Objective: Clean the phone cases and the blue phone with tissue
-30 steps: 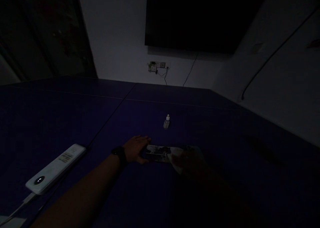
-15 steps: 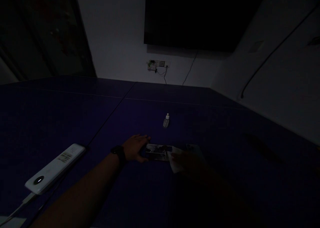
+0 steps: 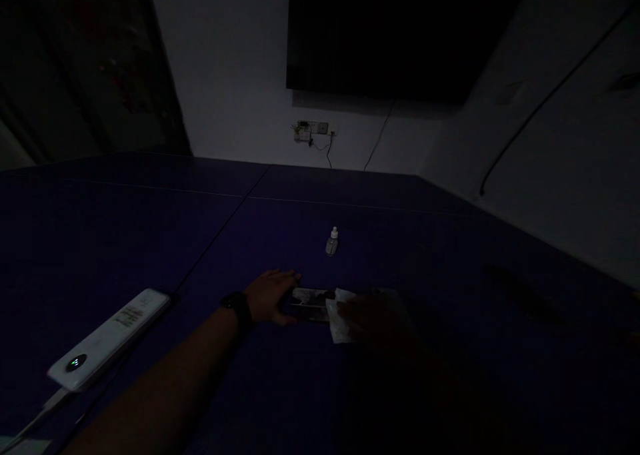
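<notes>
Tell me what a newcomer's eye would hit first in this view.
Probably the white power bank with its lit display, at lower left, since the room is dark. Next, the pale cloth under the right hand, over part of a phone with the left hand at its left end. Beyond them, a small bottle with a white top stands out.

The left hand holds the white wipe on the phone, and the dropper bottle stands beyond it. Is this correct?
Not quite: the right hand holds the white wipe on the phone, as the head view shows. The dropper bottle does stand beyond the phone.
</notes>
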Tool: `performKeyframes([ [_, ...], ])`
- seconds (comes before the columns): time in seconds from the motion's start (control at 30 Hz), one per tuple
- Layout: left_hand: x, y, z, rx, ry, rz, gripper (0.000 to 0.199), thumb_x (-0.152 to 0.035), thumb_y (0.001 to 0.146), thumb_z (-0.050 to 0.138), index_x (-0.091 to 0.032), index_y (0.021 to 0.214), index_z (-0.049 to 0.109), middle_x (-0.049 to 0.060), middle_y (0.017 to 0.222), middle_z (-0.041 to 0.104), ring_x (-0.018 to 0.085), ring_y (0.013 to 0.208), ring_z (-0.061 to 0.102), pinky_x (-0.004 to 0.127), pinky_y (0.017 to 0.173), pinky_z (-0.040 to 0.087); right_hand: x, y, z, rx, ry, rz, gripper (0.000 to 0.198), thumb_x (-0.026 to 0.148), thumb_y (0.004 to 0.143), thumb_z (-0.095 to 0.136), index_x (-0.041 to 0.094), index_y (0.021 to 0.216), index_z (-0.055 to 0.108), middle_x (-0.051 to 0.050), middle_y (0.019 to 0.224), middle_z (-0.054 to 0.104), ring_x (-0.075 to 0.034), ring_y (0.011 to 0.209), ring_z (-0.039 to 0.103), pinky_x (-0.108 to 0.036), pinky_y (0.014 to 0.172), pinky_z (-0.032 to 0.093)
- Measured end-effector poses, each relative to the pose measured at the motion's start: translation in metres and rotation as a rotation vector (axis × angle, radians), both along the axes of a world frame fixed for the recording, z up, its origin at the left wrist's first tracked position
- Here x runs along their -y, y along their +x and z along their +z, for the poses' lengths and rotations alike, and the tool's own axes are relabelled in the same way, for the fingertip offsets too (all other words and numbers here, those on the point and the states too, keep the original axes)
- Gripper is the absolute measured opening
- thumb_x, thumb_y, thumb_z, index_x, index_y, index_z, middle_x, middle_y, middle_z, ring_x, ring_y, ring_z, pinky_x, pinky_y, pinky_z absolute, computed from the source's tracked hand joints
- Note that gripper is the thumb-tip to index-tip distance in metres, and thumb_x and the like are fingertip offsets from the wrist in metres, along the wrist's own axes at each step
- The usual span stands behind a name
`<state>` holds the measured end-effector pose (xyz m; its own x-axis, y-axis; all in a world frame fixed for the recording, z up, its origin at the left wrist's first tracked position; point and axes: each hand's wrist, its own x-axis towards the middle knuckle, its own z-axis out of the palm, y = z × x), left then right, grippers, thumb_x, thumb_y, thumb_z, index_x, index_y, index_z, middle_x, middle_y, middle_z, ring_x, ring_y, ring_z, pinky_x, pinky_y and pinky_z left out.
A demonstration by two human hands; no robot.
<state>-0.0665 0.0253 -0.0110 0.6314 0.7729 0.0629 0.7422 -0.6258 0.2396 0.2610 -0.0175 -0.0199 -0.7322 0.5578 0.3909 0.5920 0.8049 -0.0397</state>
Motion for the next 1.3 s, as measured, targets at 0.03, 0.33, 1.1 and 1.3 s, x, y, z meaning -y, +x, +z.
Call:
performKeyframes([
  [0.03, 0.000, 0.000, 0.000, 0.000, 0.002, 0.000, 0.101, -0.058, 0.067, 0.080, -0.020, 0.149, 0.035, 0.019, 0.155, 0.045, 0.035, 0.146, 0.039, 0.054, 0.122, 0.025, -0.003, 0.000, 0.001, -0.025, 0.009, -0.034, 0.033, 0.035, 0.103, 0.043, 0.023, 0.116, 0.071, -0.010, 0.116, 0.074, -0.025, 0.109, 0.064, -0.043, 0.098, 0.047],
  [0.33, 0.000, -0.001, 0.000, 0.005, -0.001, 0.005, 0.099, -0.058, 0.067, 0.080, -0.020, 0.147, 0.037, 0.019, 0.155, 0.045, 0.036, 0.146, 0.039, 0.056, 0.120, 0.027, -0.014, -0.020, 0.003, 0.045, 0.037, -0.244, 0.020, 0.033, 0.098, 0.055, 0.020, 0.088, 0.065, -0.007, 0.088, 0.069, -0.022, 0.084, 0.062, -0.035, 0.079, 0.043],
  [1.1, -0.003, -0.002, -0.005, 0.028, 0.006, 0.002, 0.106, -0.062, 0.065, 0.080, -0.022, 0.151, 0.033, 0.020, 0.156, 0.043, 0.037, 0.145, 0.041, 0.055, 0.120, 0.027, -0.024, -0.005, -0.019, 0.054, 0.032, -0.266, 0.021, 0.015, 0.097, 0.048, 0.021, 0.089, 0.067, -0.007, 0.090, 0.071, -0.022, 0.083, 0.067, -0.037, 0.078, 0.052],
  [1.3, -0.002, 0.000, -0.005, 0.045, 0.008, 0.003, 0.104, -0.060, 0.065, 0.081, -0.022, 0.149, 0.035, 0.020, 0.156, 0.042, 0.037, 0.145, 0.041, 0.057, 0.119, 0.028, -0.014, 0.007, -0.039, 0.031, 0.076, -0.145, 0.036, 0.010, 0.096, 0.040, 0.021, 0.115, 0.069, -0.012, 0.114, 0.073, -0.027, 0.105, 0.069, -0.047, 0.093, 0.055],
])
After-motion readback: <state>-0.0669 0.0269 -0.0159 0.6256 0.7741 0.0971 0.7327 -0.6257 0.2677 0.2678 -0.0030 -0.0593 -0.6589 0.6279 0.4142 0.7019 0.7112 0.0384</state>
